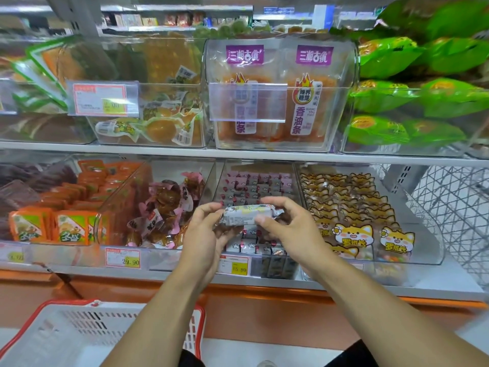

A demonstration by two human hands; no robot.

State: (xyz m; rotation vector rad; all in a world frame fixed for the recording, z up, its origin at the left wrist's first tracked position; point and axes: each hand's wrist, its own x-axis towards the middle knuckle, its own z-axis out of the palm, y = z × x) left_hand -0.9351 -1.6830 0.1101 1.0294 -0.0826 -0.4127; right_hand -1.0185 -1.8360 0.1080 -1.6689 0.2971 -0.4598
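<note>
Snack packet (247, 214) held over shelf bin (217, 181), long axis left-right. Left grip (203, 234) pinches its left end, right grip (288, 229) pinches its right end. Basket (66, 303) sits low left, nearer the left grip.

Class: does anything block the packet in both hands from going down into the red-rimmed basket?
No object does. Left hand and right hand hold the packet higher than the open basket; only the left forearm crosses its right edge.
</note>
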